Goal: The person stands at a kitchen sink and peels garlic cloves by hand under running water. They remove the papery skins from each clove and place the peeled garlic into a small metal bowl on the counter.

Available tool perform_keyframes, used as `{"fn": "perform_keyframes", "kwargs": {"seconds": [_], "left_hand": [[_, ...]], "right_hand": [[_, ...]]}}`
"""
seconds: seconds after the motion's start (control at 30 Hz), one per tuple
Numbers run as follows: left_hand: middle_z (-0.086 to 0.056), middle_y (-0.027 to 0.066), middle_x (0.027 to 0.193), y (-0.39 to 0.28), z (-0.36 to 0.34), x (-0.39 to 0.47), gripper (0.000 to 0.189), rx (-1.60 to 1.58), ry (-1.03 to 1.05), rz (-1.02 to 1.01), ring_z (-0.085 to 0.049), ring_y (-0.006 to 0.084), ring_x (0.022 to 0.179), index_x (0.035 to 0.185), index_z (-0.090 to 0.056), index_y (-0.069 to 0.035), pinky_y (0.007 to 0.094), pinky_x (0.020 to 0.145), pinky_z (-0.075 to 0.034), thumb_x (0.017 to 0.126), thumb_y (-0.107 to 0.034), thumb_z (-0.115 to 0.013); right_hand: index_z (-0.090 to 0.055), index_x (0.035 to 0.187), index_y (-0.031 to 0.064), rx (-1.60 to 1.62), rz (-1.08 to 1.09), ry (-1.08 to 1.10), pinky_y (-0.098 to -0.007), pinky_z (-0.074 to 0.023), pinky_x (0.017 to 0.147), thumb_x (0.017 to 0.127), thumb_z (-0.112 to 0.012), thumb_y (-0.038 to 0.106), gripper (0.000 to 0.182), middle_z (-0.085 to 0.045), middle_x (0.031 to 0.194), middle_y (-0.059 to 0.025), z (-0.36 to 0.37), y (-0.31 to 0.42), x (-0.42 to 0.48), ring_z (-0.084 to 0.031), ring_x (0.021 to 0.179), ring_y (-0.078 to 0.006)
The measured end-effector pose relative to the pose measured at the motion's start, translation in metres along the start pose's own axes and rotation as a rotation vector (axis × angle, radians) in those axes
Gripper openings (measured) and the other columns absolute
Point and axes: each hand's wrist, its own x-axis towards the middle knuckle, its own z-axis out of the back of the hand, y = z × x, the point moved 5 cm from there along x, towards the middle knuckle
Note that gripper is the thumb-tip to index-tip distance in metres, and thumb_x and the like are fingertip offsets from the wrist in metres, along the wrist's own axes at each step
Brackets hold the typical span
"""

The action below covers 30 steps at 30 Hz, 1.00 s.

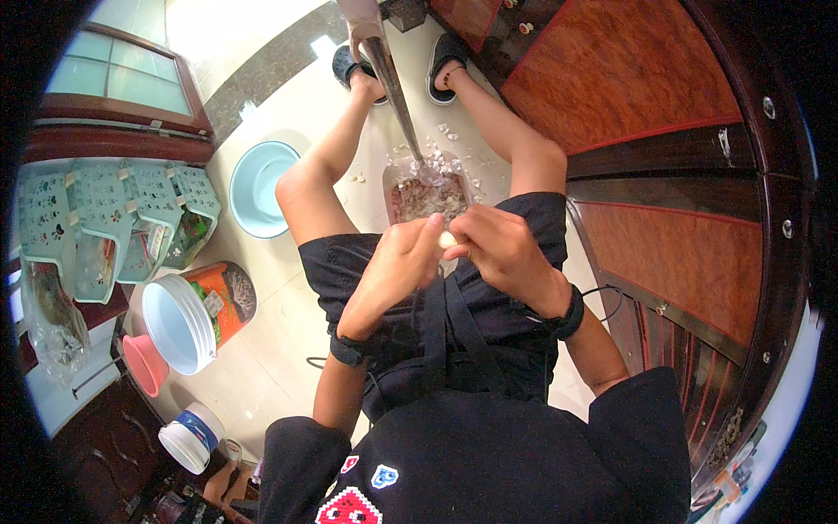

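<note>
A pale clove [447, 240], which looks like garlic, is pinched between my two hands above my lap. My left hand [406, 252] holds it from one side with the thumb on top. From the other side, the bent fingers and thumb of my right hand [501, 252] grip the same clove. Below and beyond my hands, a dustpan [391, 190] with a long handle [396, 85] rests on the floor between my legs. Papery skins [435, 190] lie heaped in it, and more are scattered on the tiles around it.
A light blue basin [262, 190] stands left of my knee. Further left are a white-lined bucket [180, 324], a pink basin [145, 367], a lidded tub [191, 437] and stacked pale green baskets [98, 223]. Wooden cabinet doors [668, 268] rise close on my right.
</note>
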Motion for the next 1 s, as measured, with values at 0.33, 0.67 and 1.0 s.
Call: {"fn": "perform_keyframes", "kwargs": {"seconds": [0.33, 0.67, 1.0], "left_hand": [[-0.046, 0.0007, 0.052, 0.014, 0.001, 0.000, 0.043, -0.065, 0.002, 0.088, -0.043, 0.0086, 0.042, 0.070, -0.050, -0.002, 0.0235, 0.040, -0.034, 0.099, -0.032, -0.039], [-0.047, 0.0024, 0.050, 0.010, 0.001, -0.003, 0.046, 0.018, -0.037, 0.106, -0.044, 0.0105, 0.044, 0.068, -0.051, 0.002, 0.0262, 0.044, -0.036, 0.098, -0.031, -0.040], [-0.046, -0.0025, 0.052, 0.008, 0.006, 0.003, 0.042, -0.062, 0.069, -0.042, -0.044, 0.0058, 0.044, 0.073, -0.056, -0.002, 0.0202, 0.042, -0.034, 0.099, -0.031, -0.042]], "right_hand": [[-0.043, 0.083, 0.0005, -0.048, -0.027, 0.149, -0.0415, -0.0440, 0.063, 0.079, -0.065, 0.014, 0.026, -0.049, 0.073, -0.0157, -0.004, 0.003, 0.002, -0.055, 0.072, -0.0351], [-0.044, 0.085, 0.0005, -0.084, -0.069, 0.176, -0.0426, -0.0458, 0.067, 0.079, -0.064, 0.013, 0.025, -0.052, 0.076, -0.0165, -0.010, 0.002, -0.003, -0.057, 0.076, -0.0356], [-0.045, 0.085, 0.0005, -0.065, -0.045, 0.086, -0.0423, -0.0459, 0.065, 0.075, -0.065, 0.004, 0.022, -0.052, 0.076, -0.0163, -0.007, 0.001, 0.001, -0.056, 0.075, -0.0356]]}}
